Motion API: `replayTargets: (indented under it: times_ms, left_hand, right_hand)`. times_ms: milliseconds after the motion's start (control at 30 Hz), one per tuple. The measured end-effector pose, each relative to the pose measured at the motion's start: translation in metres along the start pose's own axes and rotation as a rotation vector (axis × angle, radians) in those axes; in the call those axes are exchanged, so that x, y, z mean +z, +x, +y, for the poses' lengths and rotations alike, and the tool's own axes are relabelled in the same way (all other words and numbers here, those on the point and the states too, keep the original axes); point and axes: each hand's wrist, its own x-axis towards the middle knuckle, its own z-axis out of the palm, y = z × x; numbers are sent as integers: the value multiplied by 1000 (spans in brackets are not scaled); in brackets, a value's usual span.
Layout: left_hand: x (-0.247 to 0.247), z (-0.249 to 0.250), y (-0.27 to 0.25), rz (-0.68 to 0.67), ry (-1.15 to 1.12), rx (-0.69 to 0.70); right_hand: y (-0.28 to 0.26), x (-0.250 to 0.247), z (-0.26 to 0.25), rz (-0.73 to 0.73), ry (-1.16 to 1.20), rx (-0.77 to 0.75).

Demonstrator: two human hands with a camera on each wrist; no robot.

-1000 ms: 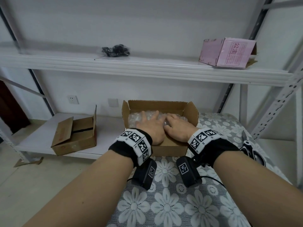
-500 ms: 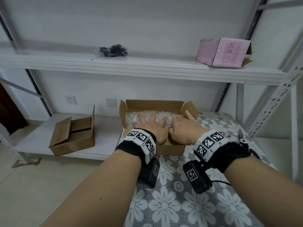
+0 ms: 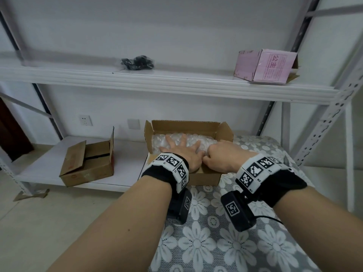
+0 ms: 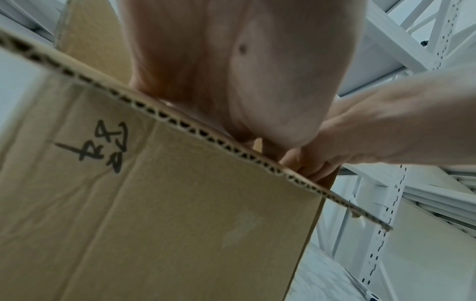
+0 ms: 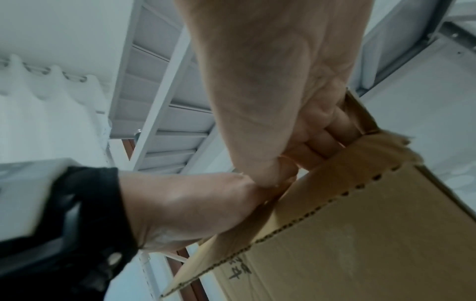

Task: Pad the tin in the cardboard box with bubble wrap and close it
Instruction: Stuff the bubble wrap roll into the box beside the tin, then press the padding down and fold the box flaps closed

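The open cardboard box [image 3: 186, 126] stands on the flowered cloth, filled to the top with bubble wrap [image 3: 204, 141]. No tin shows under the wrap. My left hand [image 3: 182, 152] lies flat on the wrap with fingers spread, and the heel of its palm [image 4: 231, 71] touches the corrugated edge of the near flap [image 4: 180, 203]. My right hand [image 3: 220, 157] is at the near right of the box. Its fingers [image 5: 329, 138] curl down behind the near flap [image 5: 360, 224], and its thumb rests at that edge.
A second brown box [image 3: 88, 163] sits half open on the low white shelf to the left. On the upper shelf are a pink box [image 3: 267, 65] and a black bagged item [image 3: 137, 61]. A perforated shelf upright [image 3: 324, 122] rises on the right. The flowered cloth [image 3: 216, 242] stretches toward me.
Both hands lay flat on the wrap before. The left hand has spread and slid left. The right hand has drawn back to the near edge and curled its fingers.
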Motion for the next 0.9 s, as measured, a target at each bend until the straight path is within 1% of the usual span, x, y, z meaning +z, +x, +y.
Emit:
replayTargets:
  times_ms: [67,267,333,367,400,433,467,533,567,600,633,733,800,900]
  left_hand:
    - [0,1,0,-3,2,-6]
    - [1,3,1,3,1,-13]
    - [1,3,1,10,-8,-17]
    - [1,3,1,10,-9,-18]
    - [2,3,1,10,-5,-15]
    - [2,3,1,13,0,-11]
    - [3,2,0,18,4,-4]
    - [3,1,1,25,3,3]
    - [3,1,2,25,1,3]
    - [4,1,2,25,-1,2]
    - [4,2,2,27,-2,2]
    - [6,1,3,47,-1,5]
    - [7,1,4,54,-4,1]
    - [7,1,4,56,-10,-7]
  right_hand:
    - [-3,0,0,11,17,21]
    - [7,4,5,-66,83,56]
    - [9,10,6,-48,110,57]
    - [9,15,9,-9,130,53]
    - [7,19,12,60,180,53]
    - [6,23,16,162,246,53]
    - [5,26,21,301,280,48]
    - [3,26,30,580,228,57]
    - [3,23,33,653,201,67]
    - [4,19,36,667,191,70]
    - [6,17,37,642,197,59]
    - [18,10,36,502,229,26]
    - [26,4,36,414,260,43]
    - [36,-5,35,334,271,51]
